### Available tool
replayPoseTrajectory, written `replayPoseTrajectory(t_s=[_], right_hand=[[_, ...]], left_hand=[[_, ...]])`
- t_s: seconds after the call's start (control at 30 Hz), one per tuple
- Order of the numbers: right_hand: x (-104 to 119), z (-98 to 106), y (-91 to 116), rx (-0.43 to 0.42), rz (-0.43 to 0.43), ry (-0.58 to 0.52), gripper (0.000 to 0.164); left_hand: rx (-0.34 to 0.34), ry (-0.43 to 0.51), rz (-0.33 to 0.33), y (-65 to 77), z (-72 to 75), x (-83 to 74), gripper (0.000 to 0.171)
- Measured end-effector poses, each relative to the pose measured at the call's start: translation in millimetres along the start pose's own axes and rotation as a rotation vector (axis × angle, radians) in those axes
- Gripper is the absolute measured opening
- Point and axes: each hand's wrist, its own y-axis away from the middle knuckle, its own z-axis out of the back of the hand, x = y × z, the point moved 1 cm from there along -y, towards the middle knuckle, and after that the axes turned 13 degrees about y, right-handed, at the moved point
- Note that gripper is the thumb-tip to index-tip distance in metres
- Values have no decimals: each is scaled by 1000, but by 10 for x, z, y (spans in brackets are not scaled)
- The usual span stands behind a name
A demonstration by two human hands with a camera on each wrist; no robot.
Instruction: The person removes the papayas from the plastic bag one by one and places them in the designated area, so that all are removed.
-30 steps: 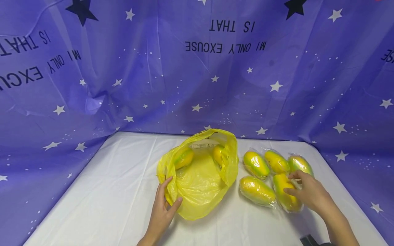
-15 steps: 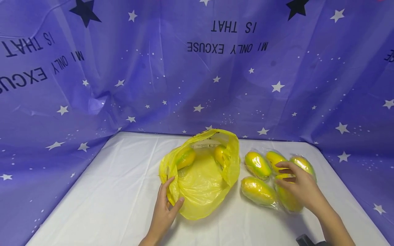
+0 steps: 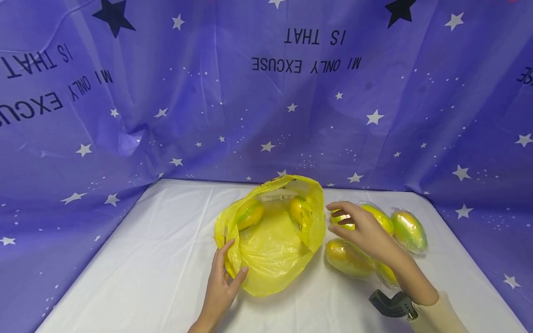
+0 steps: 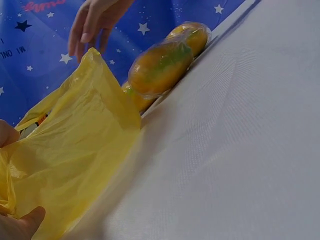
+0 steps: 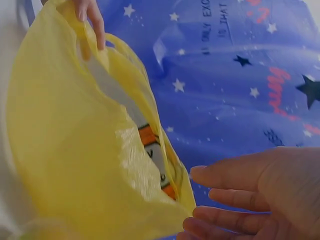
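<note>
A yellow plastic bag (image 3: 275, 280) stands with its mouth wide, two wrapped mangoes visible inside: one mango (image 3: 251, 215) at the left, another mango (image 3: 297, 210) at the right. My left hand (image 3: 220, 284) holds the bag's left rim between thumb and fingers. Over the mangoes on the table hovers my right hand (image 3: 368, 233), its fingers loosely bent and nothing held, just right of the bag. In the right wrist view, the fingers (image 5: 227, 172) are close to the bag's edge. Partly beneath that hand lie a front mango (image 3: 347, 260) and a back mango (image 3: 379, 218).
Another wrapped mango (image 3: 410, 231) lies at the far right of the group. A white cloth covers the table (image 3: 166, 259). Purple star-printed fabric (image 3: 250, 115) hangs behind and at both sides. A dark device (image 3: 391, 304) sits at the right wrist.
My right hand has moved left from the right-hand mangoes toward the bag, lifting off them with nothing in it. My left hand and the bag have stayed nearly still.
</note>
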Motion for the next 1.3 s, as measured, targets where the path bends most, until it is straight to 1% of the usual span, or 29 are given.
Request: replayPoseTrajectory(t_s=[0.1, 0.23, 0.3, 0.37, 0.5, 0.6, 0.7, 0.8, 0.9, 1.07, 1.3], right_hand=[[68, -36, -126, 31, 37, -11, 43], [184, -78, -287, 53, 77, 22, 41], [245, -105, -362, 57, 93, 46, 39], [305, -141, -442, 70, 106, 46, 38], [403, -233, -609, 135, 142, 39, 40], [466, -304, -734, 186, 184, 74, 42], [508, -375, -858, 215, 214, 119, 43], [548, -431, -964, 230, 207, 141, 43], [576, -486, -1048, 247, 193, 163, 43], [607, -587, -1166, 297, 172, 202, 45], [655, -717, -1301, 334, 191, 246, 44]], left_hand=[[3, 4, -17, 1, 1, 5, 65], [-3, 14, -11, 2, 1, 10, 65], [-12, 4, -8, 3, 5, 10, 66], [-17, -5, -4, 3, 10, 8, 66], [-27, -16, 14, 3, 17, 5, 67], [-25, -17, 12, 3, 20, 2, 67], [-18, -12, -3, 0, 22, 4, 67], [-13, -21, -26, -4, 21, 5, 66], [-13, -28, -33, -5, 19, 6, 66], [-19, -36, -22, -4, 19, 8, 66], [-15, -20, -23, -2, 15, 3, 65]])
